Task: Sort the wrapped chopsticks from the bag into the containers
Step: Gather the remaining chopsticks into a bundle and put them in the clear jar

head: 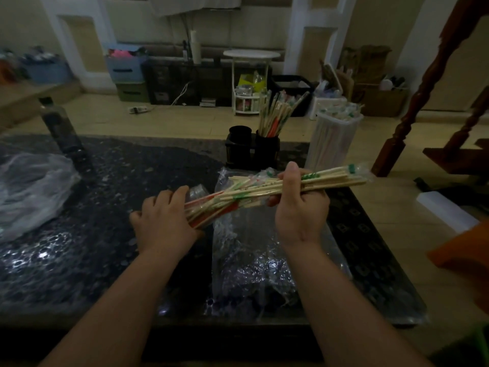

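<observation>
head cam | wide-angle, worn at 6 o'clock | faces forward-down toward 12 o'clock | close above table [105,260]

This looks like a room in a home: a wooden stair rail [390,154], plastic storage bins [125,70], a small white table [251,53].

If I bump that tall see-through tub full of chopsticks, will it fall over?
Probably tips easily: the tall tub is narrow, and wrapped chopsticks poke above its rim. It likely slides too, since the table looks glossy. Thin plastic and wooden sticks suggest it's light.
</observation>
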